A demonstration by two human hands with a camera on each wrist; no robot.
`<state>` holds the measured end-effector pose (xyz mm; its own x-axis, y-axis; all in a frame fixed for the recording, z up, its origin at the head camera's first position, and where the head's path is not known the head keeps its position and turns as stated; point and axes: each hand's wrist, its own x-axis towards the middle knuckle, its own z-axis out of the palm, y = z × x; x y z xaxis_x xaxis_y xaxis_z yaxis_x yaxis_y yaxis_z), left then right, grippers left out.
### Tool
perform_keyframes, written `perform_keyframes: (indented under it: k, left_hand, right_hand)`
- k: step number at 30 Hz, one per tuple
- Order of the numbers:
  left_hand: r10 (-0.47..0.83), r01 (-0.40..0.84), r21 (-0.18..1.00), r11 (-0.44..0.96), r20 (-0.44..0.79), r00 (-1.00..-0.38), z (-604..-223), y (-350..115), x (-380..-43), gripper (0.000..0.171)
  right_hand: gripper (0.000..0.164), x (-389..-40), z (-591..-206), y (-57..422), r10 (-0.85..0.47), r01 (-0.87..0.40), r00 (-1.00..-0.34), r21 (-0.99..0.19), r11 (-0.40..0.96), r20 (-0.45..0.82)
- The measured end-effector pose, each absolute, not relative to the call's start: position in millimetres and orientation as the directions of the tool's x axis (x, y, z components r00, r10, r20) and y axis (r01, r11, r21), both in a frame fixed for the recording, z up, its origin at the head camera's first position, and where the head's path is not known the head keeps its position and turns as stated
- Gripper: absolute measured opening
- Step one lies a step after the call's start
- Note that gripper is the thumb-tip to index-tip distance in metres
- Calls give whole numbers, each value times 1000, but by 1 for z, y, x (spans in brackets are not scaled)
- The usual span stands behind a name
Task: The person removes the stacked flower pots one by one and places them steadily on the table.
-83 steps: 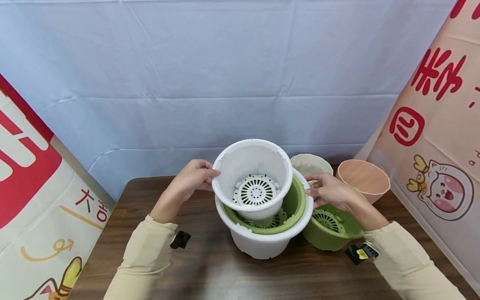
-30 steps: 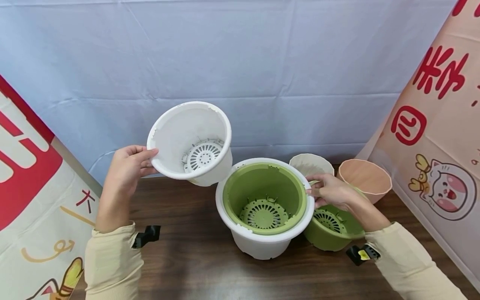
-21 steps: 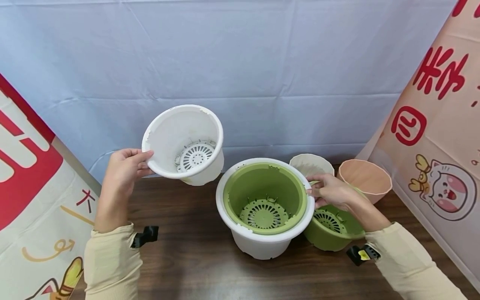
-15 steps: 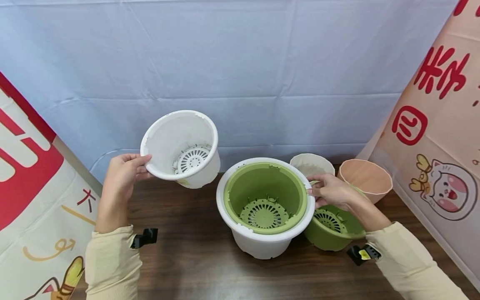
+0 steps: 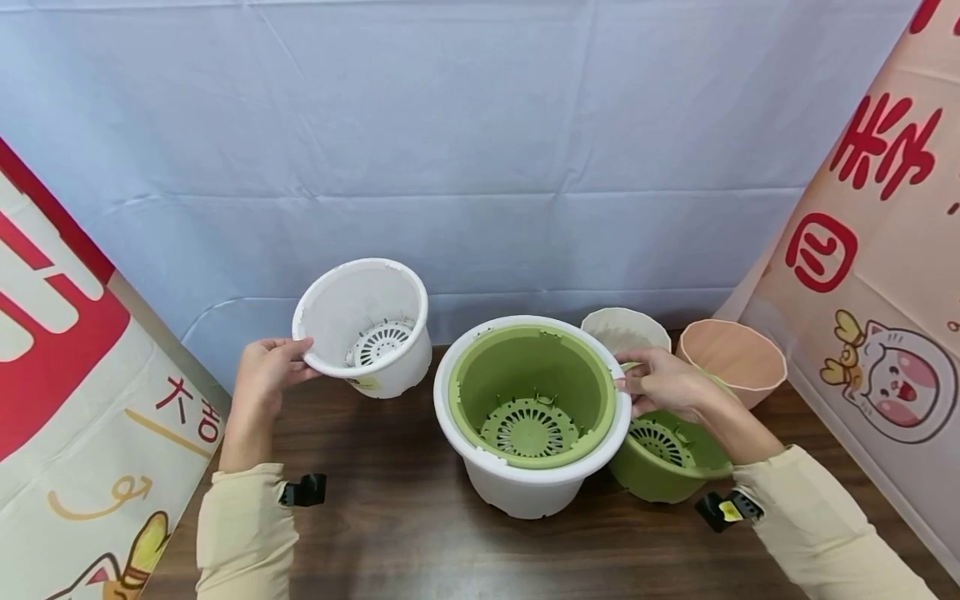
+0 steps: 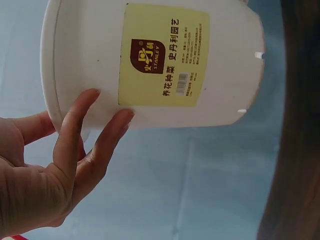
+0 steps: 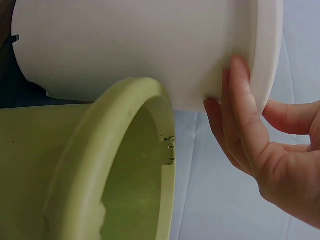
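My left hand (image 5: pixel 270 371) pinches the left rim of a smaller white flower pot (image 5: pixel 326 312), tilted toward me at the table's back left. A slotted drainage base shows inside it. In the left wrist view, two fingers press the outside of this white pot (image 6: pixel 95 55) beside its yellow label (image 6: pixel 165 55). At the centre stands a larger white flower pot (image 5: pixel 517 493) with a green pot (image 5: pixel 532 362) nested in it. My right hand (image 5: pixel 663 385) holds its right rim, fingers outside and thumb at the edge, as the right wrist view shows.
A second green pot (image 5: pixel 652 479) stands right of the large white one, under my right forearm. Behind are a cream pot (image 5: pixel 626 329) and a peach pot (image 5: pixel 731 354). A blue cloth (image 5: pixel 450 167) hangs behind the wooden table (image 5: pixel 375 533), with printed banners at both sides.
My left hand has lifted the smaller white pot off the nested green one, carried it left, then lowered it toward the table. The right hand has stayed on the large pot's rim.
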<state>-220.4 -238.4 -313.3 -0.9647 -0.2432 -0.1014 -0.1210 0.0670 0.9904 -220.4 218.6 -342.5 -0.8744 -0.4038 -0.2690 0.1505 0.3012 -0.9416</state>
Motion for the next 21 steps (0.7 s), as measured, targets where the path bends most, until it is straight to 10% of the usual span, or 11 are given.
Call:
perform_keyframes:
  k: [21]
  left_hand:
    - [-316, -257, 960, 110, -212, -925, -381, -220, -239, 39]
  right_hand:
    - [48, -220, -344, 218, -399, 150, -878, -943, 298, -265]
